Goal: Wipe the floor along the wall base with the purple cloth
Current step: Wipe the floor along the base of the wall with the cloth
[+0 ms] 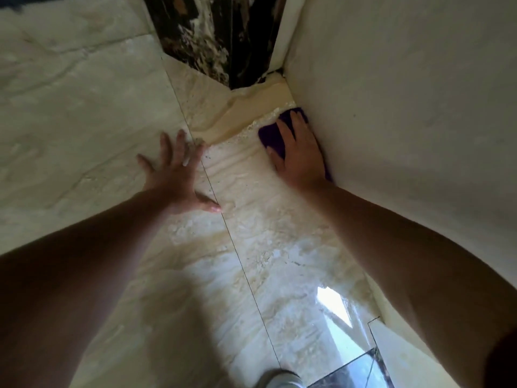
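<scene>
The purple cloth lies flat on the glossy beige marble floor, right against the base of the pale wall on the right. My right hand presses down on the cloth with the fingers stretched forward, covering most of it; a purple edge also shows beside the wrist at the wall. My left hand rests flat on the floor to the left, fingers spread, holding nothing.
A dark marbled strip runs along the floor toward the corner ahead. A thin tile joint crosses the floor between my arms. A dark tile inset and a bright window reflection lie near the bottom right.
</scene>
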Motion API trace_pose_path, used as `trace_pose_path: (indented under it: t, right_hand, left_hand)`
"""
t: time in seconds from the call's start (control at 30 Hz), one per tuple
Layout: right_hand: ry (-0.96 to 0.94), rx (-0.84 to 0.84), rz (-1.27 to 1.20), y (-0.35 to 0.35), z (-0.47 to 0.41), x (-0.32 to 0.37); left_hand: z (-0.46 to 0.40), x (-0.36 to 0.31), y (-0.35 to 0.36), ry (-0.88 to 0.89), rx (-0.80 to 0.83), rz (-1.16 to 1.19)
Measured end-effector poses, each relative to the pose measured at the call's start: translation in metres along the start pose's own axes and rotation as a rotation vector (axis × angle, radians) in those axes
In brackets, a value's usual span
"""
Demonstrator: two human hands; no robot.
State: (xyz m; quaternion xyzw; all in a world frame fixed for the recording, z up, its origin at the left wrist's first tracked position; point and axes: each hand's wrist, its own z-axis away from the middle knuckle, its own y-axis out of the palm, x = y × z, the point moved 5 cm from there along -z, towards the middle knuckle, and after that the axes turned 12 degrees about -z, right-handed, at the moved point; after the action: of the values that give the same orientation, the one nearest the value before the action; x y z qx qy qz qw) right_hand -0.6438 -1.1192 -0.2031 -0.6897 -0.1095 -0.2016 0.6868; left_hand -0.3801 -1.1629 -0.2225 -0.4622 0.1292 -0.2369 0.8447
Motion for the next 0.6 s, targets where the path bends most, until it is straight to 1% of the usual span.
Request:
trace_pose_path:
  t: [0.27, 0.4, 0.5, 0.6]
  right_hand:
    - [-0.021, 0.016, -0.035, -0.001, -0.078, 0.010]
    - [-0.015, 0.028, -0.037, 0.003, -0.099, 0.018]
    - [-0.047, 0.152, -0.049, 0.009, -0.080, 0.027]
    - [-0.161, 0.339, -0.001, 0.019, -0.044, 0.044]
  left_hand:
    - [0.000, -0.001, 0.001, -0.002, 0.000, 0.009]
    - [-0.001, -0.002, 0.000, -0.011, 0.029, 0.004]
    - [0.002, 0.002, 0.000, -0.018, 0.070, -0.042]
    - [0.003, 0.006, -0.005, -0.011, 0.110, -0.021]
